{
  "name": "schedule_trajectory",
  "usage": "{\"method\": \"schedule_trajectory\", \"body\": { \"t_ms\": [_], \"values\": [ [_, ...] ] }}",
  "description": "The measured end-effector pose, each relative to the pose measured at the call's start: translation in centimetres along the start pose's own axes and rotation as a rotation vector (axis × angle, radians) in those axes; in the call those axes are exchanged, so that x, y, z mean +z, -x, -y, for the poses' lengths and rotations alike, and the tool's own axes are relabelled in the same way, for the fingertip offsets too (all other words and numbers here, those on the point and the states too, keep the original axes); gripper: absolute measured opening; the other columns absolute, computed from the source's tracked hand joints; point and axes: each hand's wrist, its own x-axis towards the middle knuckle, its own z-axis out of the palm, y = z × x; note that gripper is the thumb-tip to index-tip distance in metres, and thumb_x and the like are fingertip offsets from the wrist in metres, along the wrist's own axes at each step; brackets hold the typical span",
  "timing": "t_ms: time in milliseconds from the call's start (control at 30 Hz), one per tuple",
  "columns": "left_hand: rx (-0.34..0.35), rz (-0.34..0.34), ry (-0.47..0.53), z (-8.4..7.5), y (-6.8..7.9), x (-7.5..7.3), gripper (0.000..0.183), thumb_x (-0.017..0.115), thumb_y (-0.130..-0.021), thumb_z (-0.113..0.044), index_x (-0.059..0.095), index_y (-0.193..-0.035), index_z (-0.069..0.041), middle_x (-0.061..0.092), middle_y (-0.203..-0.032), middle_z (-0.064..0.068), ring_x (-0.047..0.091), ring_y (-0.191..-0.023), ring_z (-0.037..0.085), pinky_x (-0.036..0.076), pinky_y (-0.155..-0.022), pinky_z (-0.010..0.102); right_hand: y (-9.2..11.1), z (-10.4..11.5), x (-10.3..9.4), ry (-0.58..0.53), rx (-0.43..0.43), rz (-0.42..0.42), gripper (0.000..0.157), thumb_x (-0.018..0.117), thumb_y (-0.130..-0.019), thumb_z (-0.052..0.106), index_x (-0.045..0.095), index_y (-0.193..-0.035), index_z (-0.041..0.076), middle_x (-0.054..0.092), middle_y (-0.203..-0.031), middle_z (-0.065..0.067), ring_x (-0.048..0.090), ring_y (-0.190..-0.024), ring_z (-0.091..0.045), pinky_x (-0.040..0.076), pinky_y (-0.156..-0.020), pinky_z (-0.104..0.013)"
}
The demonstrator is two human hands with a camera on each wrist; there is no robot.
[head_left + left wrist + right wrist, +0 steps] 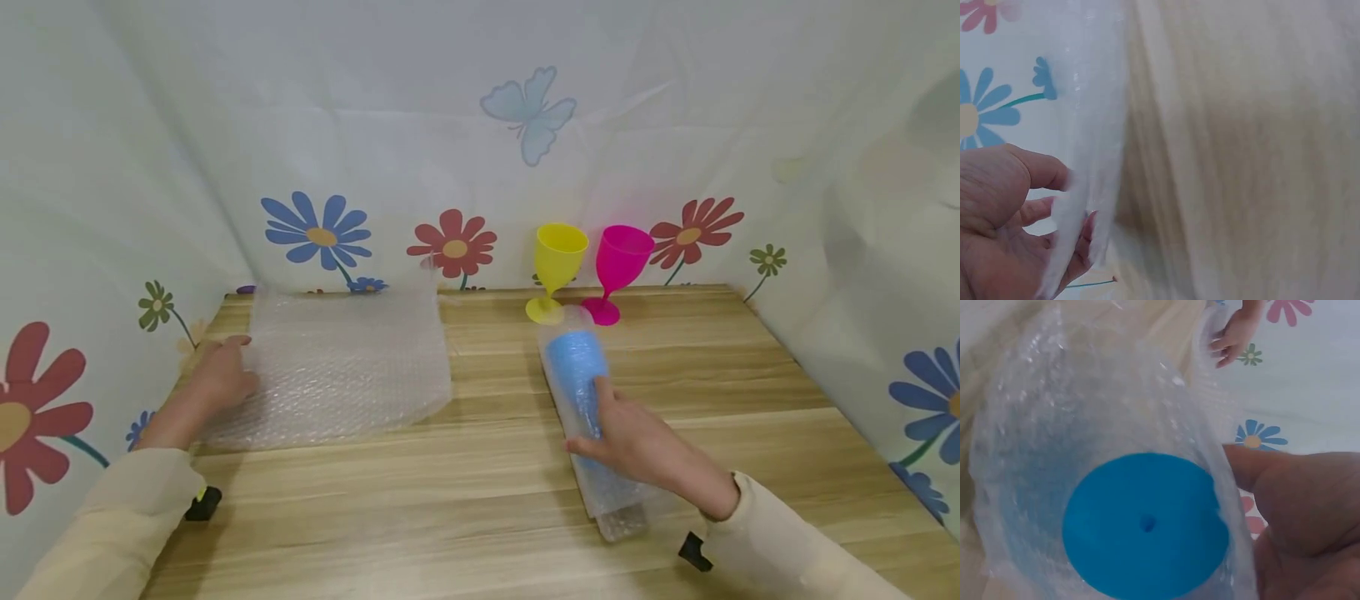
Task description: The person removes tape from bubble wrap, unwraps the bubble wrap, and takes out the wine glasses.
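Note:
A sheet of clear bubble wrap (352,367) spreads over the left part of the table. At its left edge is my left hand (221,375); in the left wrist view the thumb and fingers (1047,172) pinch that edge from both sides. My right hand (637,437) grips a blue goblet (577,358) rolled in bubble wrap, tilted over the table right of centre. In the right wrist view its round blue base (1147,528) shows inside the open end of the wrap. The fingertips on the roll's far side are hidden.
A yellow goblet (560,258) and a pink goblet (622,258) stand upright at the table's back edge, just behind the wrapped roll. Flower-printed cloth walls (375,142) enclose the wooden table (390,508) at the back and both sides.

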Motion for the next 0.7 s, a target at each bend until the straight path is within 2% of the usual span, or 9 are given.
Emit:
{"method": "schedule_trajectory", "body": {
  "t_ms": [100, 167, 300, 333, 367, 533, 567, 700],
  "values": [
    [-0.007, -0.028, 0.029, 0.2, 0.3, -0.8, 0.070, 0.054, -0.093, -0.007, 0.021, -0.146, 0.026, 0.029, -0.138, 0.054, 0.022, -0.132, 0.068, 0.029, -0.106, 0.073, 0.2, 0.1, -0.4, -0.019, -0.024, 0.058, 0.116, 0.080, -0.089, 0.048, 0.008, -0.157, -0.014, 0.035, -0.152, -0.041, 0.049, -0.134, -0.047, 0.045, -0.105, -0.059],
    [-0.026, -0.081, 0.039, 0.1, 0.8, -1.4, 0.069, 0.053, -0.096, -0.009, 0.022, -0.147, 0.025, 0.025, -0.139, 0.054, 0.021, -0.132, 0.068, 0.027, -0.106, 0.074, 0.3, -0.1, -0.9, -0.025, -0.054, 0.112, 0.119, 0.080, -0.089, 0.047, 0.005, -0.157, -0.014, 0.028, -0.156, -0.041, 0.043, -0.140, -0.048, 0.040, -0.109, -0.060],
    [-0.028, -0.292, 0.052, -1.3, 1.9, -1.8, 0.062, 0.054, -0.098, -0.009, 0.030, -0.147, 0.020, 0.025, -0.140, 0.052, 0.025, -0.128, 0.066, 0.031, -0.100, 0.073, 0.4, -0.5, -2.0, -0.032, -0.129, 0.214, 0.118, 0.079, -0.091, 0.045, 0.001, -0.157, -0.016, 0.022, -0.158, -0.042, 0.031, -0.146, -0.050, 0.031, -0.115, -0.061],
    [-0.023, -0.345, 0.054, -1.9, 2.3, -1.8, 0.060, 0.054, -0.098, -0.009, 0.032, -0.147, 0.019, 0.027, -0.140, 0.051, 0.026, -0.128, 0.065, 0.031, -0.100, 0.072, 0.3, -0.6, -2.3, -0.029, -0.148, 0.235, 0.117, 0.078, -0.092, 0.045, 0.001, -0.156, -0.016, 0.031, -0.154, -0.042, 0.034, -0.145, -0.049, 0.031, -0.115, -0.060],
    [-0.010, -0.392, 0.054, -2.5, 2.6, -1.7, 0.058, 0.054, -0.098, -0.008, 0.033, -0.146, 0.019, 0.028, -0.138, 0.050, 0.027, -0.127, 0.064, 0.031, -0.098, 0.072, 0.3, -0.8, -2.6, -0.035, -0.162, 0.252, 0.116, 0.077, -0.092, 0.044, 0.002, -0.156, -0.016, 0.031, -0.154, -0.041, 0.037, -0.144, -0.047, 0.032, -0.115, -0.059],
    [0.102, -0.524, 0.083, -6.8, 3.8, -1.3, 0.048, 0.057, -0.098, -0.005, 0.045, -0.139, 0.017, 0.041, -0.133, 0.043, 0.036, -0.125, 0.060, 0.032, -0.101, 0.070, 0.2, -1.4, -3.6, -0.099, -0.212, 0.301, 0.103, 0.073, -0.097, 0.035, 0.007, -0.157, -0.016, 0.039, -0.154, -0.035, 0.057, -0.129, -0.038, 0.043, -0.108, -0.055],
    [0.133, -0.544, 0.089, -7.7, 4.1, -1.1, 0.045, 0.058, -0.098, -0.004, 0.048, -0.137, 0.016, 0.044, -0.131, 0.041, 0.038, -0.123, 0.058, 0.033, -0.099, 0.069, 0.2, -1.5, -3.6, -0.113, -0.220, 0.298, 0.101, 0.073, -0.097, 0.032, 0.008, -0.157, -0.016, 0.032, -0.158, -0.034, 0.058, -0.128, -0.039, 0.045, -0.106, -0.054],
    [0.297, -0.620, 0.100, -11.0, 5.0, 0.2, 0.039, 0.065, -0.093, 0.002, 0.056, -0.130, 0.012, 0.055, -0.122, 0.034, 0.047, -0.115, 0.052, 0.037, -0.095, 0.064, 0.3, -1.3, -3.3, -0.119, -0.226, 0.261, 0.097, 0.073, -0.097, 0.029, 0.012, -0.157, -0.016, 0.043, -0.152, -0.034, 0.061, -0.124, -0.039, 0.050, -0.101, -0.051]
  ]
}}
